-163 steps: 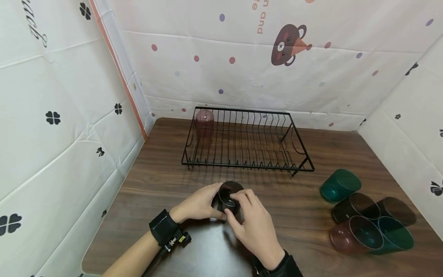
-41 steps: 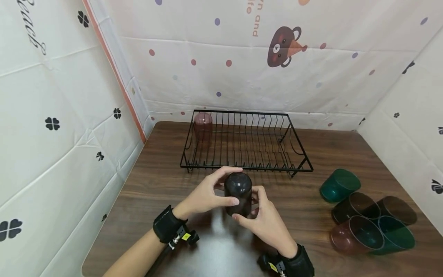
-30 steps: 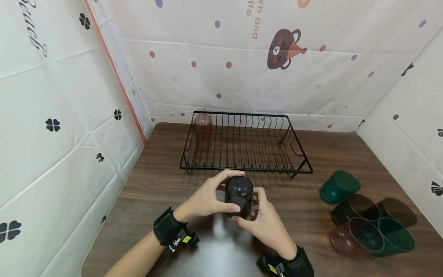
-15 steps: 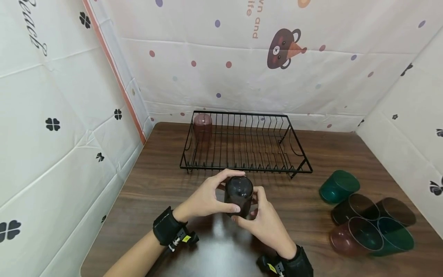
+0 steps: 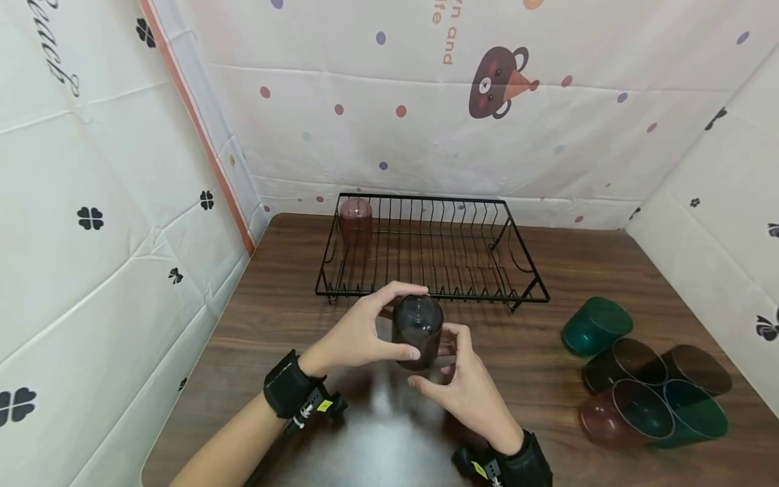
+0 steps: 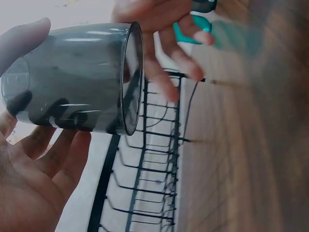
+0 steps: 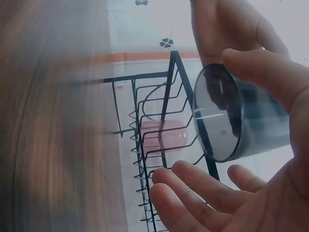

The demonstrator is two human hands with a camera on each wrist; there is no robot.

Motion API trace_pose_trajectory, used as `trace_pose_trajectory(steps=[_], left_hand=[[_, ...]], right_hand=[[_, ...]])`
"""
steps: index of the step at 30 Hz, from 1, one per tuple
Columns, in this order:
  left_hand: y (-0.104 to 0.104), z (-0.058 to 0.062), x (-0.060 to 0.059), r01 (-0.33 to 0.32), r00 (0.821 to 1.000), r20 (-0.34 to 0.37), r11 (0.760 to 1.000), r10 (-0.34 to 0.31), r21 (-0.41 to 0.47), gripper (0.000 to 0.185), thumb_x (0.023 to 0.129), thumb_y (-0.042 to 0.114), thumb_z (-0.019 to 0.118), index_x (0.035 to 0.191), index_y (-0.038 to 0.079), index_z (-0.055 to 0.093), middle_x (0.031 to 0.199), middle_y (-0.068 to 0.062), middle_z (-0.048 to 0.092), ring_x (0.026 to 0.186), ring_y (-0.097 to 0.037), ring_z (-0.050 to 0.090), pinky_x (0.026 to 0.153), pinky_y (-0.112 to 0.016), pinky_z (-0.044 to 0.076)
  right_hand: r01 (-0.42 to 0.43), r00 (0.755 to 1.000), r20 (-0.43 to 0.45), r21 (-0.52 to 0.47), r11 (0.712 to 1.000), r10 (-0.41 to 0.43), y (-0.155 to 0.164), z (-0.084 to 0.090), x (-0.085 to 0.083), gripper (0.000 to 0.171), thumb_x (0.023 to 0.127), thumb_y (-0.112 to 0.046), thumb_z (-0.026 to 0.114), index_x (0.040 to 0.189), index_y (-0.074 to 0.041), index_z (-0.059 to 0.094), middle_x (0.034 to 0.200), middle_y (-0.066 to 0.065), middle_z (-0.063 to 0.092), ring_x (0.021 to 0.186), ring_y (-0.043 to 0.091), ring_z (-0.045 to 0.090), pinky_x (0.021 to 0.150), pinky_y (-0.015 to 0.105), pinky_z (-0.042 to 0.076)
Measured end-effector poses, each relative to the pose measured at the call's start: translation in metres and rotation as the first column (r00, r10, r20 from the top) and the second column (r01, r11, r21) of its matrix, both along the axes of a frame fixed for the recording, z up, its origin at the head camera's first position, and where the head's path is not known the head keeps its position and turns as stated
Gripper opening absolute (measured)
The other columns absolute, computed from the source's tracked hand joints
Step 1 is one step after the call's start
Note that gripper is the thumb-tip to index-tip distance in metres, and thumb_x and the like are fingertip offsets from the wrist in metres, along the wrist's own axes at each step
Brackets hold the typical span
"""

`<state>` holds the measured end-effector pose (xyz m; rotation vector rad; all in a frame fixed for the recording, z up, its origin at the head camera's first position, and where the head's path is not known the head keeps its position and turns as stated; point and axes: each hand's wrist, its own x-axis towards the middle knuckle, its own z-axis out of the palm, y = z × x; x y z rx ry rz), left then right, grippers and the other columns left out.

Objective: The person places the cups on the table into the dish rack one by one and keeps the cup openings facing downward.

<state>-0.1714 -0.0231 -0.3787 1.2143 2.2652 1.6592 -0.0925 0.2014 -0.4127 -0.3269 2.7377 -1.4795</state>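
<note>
A dark smoky cup [image 5: 418, 325] hangs mouth-down above the table, just in front of a black wire rack [image 5: 426, 295]. My left hand [image 5: 398, 323] grips it, thumb across the near side and fingers over the top and far side. In the left wrist view the cup [image 6: 72, 82] lies between that thumb and the fingers. My right hand [image 5: 439, 365] sits just below and to the right of it, fingers spread under the cup's mouth [image 7: 217, 113] without touching. Its thumb lies along the cup's side. A pink cup [image 5: 356, 220] stands upside-down in the rack's far left corner.
Several cups lie on their sides at the right of the wooden table [image 5: 292, 318]: a green one [image 5: 596, 326] and a cluster of dark, pink and green ones [image 5: 654, 396]. Patterned cloth walls close in the left, back and right sides.
The dark cup, first upright on the table, was turned mouth-down. In the last half second it rose slightly toward the rack in my left hand, and my right fingers came off it.
</note>
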Motion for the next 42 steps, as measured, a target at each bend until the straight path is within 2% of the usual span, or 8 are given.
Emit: trace_pose_trajectory(steps=[6,17,23,26,29,33,37,42], left_hand=[[-0.004,0.015,-0.013,-0.031,0.999,-0.016,1.0,0.031,-0.001,0.081,0.081,0.023,0.087,0.15,0.028,0.045,0.135,0.005,0.061,0.117,-0.014,0.061,0.101,-0.041,0.052],[-0.011,0.036,-0.049,-0.136,0.99,-0.046,0.991,0.135,-0.012,0.081,0.08,0.026,0.088,0.148,0.035,0.045,0.139,0.009,0.057,0.113,-0.012,0.062,0.092,-0.04,0.055],[-0.011,0.043,-0.073,-0.214,0.975,-0.078,0.973,0.207,-0.085,0.079,0.081,0.032,0.087,0.148,0.029,0.045,0.135,0.006,0.06,0.111,-0.013,0.06,0.086,-0.043,0.052],[-0.009,0.048,-0.083,-0.232,0.971,-0.093,0.964,0.221,-0.132,0.078,0.081,0.033,0.087,0.147,0.027,0.045,0.135,0.003,0.061,0.114,-0.015,0.061,0.087,-0.042,0.053],[-0.01,0.053,-0.09,-0.249,0.967,-0.099,0.952,0.235,-0.176,0.078,0.081,0.033,0.086,0.147,0.028,0.044,0.134,0.0,0.061,0.118,-0.017,0.06,0.092,-0.043,0.054],[-0.013,0.058,-0.099,-0.283,0.959,-0.094,0.931,0.269,-0.228,0.077,0.081,0.035,0.086,0.146,0.03,0.044,0.136,-0.002,0.059,0.124,-0.02,0.058,0.096,-0.047,0.054],[-0.013,0.059,-0.11,-0.323,0.946,-0.103,0.904,0.307,-0.278,0.077,0.08,0.035,0.087,0.144,0.029,0.044,0.14,-0.003,0.056,0.127,-0.023,0.057,0.097,-0.048,0.053],[-0.01,0.059,-0.125,-0.376,0.926,-0.166,0.854,0.338,-0.36,0.079,0.078,0.036,0.088,0.143,0.026,0.043,0.138,-0.005,0.059,0.118,-0.024,0.062,0.095,-0.046,0.053]], right_hand=[[0.017,1.0,0.01,0.012,1.0,-0.017,0.003,0.001,0.002,0.085,0.079,-0.032,0.089,0.142,-0.022,0.034,0.131,0.004,0.06,0.113,0.027,0.064,0.083,0.034,0.055],[0.101,0.994,0.037,0.049,0.994,-0.103,0.018,0.001,0.007,0.069,0.085,-0.032,0.084,0.14,-0.025,0.042,0.132,0.005,0.064,0.11,0.025,0.066,0.083,0.035,0.054],[0.186,0.979,-0.109,0.134,0.973,-0.172,0.038,0.001,0.012,0.05,0.092,-0.033,0.077,0.134,-0.02,0.053,0.128,0.007,0.066,0.104,0.022,0.067,0.078,0.034,0.056],[0.31,0.93,-0.275,0.228,0.923,-0.244,0.054,0.004,0.013,0.05,0.092,-0.03,0.078,0.134,-0.011,0.057,0.126,0.011,0.063,0.098,0.025,0.066,0.07,0.033,0.055],[0.471,0.855,-0.394,0.317,0.823,-0.338,0.071,0.01,0.013,0.055,0.092,-0.031,0.077,0.134,-0.003,0.058,0.131,0.017,0.057,0.09,0.029,0.066,0.059,0.032,0.05],[0.608,0.783,-0.431,0.377,0.699,-0.449,0.09,0.021,0.013,0.062,0.093,-0.037,0.074,0.138,0.001,0.056,0.142,0.025,0.048,0.088,0.038,0.064,0.053,0.041,0.047],[0.661,0.749,-0.419,0.407,0.631,-0.514,0.102,0.031,0.015,0.063,0.092,-0.037,0.075,0.139,0.002,0.056,0.139,0.027,0.05,0.107,0.046,0.056,0.067,0.058,0.049],[0.686,0.725,-0.364,0.456,0.567,-0.585,0.109,0.04,0.027,0.057,0.091,-0.035,0.077,0.133,0.0,0.062,0.131,0.029,0.057,0.114,0.049,0.049,0.076,0.063,0.047]])
